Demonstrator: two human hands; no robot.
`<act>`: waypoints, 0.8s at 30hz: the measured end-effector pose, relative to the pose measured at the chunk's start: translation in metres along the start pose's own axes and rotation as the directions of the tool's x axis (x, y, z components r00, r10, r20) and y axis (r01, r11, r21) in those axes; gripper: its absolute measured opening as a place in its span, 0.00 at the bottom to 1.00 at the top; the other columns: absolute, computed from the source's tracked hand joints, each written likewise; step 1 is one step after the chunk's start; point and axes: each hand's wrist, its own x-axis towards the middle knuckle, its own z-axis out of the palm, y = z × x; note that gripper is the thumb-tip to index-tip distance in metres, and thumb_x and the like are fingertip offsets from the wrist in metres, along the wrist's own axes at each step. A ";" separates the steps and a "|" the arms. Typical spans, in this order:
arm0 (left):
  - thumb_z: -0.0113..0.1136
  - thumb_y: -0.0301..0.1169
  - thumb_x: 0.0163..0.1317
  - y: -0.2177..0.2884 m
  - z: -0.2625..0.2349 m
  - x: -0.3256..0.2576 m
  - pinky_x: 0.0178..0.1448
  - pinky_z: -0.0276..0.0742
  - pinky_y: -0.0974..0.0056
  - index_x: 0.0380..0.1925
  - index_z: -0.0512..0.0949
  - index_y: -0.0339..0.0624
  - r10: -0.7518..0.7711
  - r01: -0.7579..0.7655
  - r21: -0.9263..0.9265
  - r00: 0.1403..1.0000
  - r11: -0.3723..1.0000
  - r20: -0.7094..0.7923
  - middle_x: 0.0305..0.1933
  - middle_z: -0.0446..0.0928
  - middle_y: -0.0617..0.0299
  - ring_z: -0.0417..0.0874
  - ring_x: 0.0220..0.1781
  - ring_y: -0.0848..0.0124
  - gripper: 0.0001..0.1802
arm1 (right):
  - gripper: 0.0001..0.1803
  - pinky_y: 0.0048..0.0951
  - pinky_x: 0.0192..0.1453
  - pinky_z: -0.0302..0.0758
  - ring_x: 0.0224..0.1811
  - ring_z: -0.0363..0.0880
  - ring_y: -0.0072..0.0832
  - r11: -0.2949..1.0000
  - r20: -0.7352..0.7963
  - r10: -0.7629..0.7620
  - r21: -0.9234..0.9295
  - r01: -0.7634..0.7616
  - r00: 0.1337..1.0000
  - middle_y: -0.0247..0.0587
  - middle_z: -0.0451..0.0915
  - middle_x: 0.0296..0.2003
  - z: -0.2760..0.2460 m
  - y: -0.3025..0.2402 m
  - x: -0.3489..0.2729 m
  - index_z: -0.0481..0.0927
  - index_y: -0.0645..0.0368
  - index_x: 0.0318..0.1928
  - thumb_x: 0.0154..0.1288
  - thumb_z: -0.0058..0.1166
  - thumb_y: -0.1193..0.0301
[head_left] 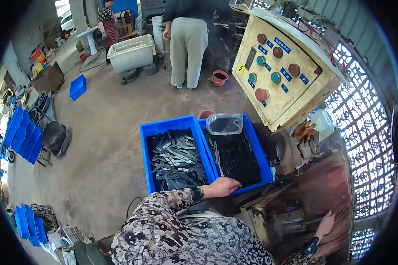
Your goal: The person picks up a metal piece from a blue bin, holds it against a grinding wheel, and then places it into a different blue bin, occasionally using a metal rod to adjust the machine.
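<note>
My left hand (pixel 222 186) reaches over the near rim of the right blue crate (pixel 264 164), fingers lying on the dark flat metal pieces (pixel 236 159) inside. Whether it grips one is not visible. A watch sits on that wrist. The left blue crate (pixel 144 145) beside it holds a loose heap of grey metal strips (pixel 176 158). A clear plastic tub (pixel 224 124) rests on the far end of the right crate. My right hand (pixel 326 222) is low at the right, against a rusty machine part (pixel 331 185), its fingers partly hidden.
A yellowed control box (pixel 296 84) with round buttons stands right of the crates, before a metal lattice guard (pixel 367 132). One person (pixel 188 39) stands at the back by a white tub (pixel 132 53), another farther left. Blue bins (pixel 24 134) and dark pans line the left.
</note>
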 end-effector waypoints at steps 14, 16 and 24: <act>0.53 0.31 0.60 0.010 0.019 0.005 0.44 0.78 0.55 0.41 0.80 0.44 -0.089 0.089 0.034 0.996 0.995 -0.003 0.38 0.81 0.53 0.81 0.42 0.53 0.11 | 0.24 0.54 0.37 0.74 0.38 0.80 0.55 0.994 0.011 0.018 -0.108 -0.017 1.000 0.55 0.81 0.35 -0.013 -0.016 -0.010 0.72 0.60 0.41 0.73 0.32 0.51; 0.53 0.31 0.60 0.014 0.018 0.003 0.44 0.78 0.55 0.42 0.80 0.45 -0.128 0.128 0.050 0.992 0.991 -0.003 0.39 0.81 0.53 0.81 0.42 0.53 0.11 | 0.24 0.54 0.37 0.74 0.38 0.79 0.55 0.995 0.022 0.012 -0.100 -0.009 1.000 0.55 0.81 0.35 -0.014 -0.013 -0.010 0.73 0.60 0.41 0.73 0.32 0.51; 0.53 0.32 0.60 0.014 0.026 -0.012 0.44 0.78 0.54 0.40 0.80 0.44 -0.157 0.163 0.056 0.982 0.985 -0.106 0.38 0.81 0.52 0.82 0.42 0.53 0.11 | 0.24 0.53 0.38 0.74 0.38 0.79 0.55 0.998 0.040 -0.002 -0.057 0.005 0.999 0.56 0.81 0.36 -0.016 -0.011 -0.011 0.73 0.61 0.42 0.73 0.33 0.52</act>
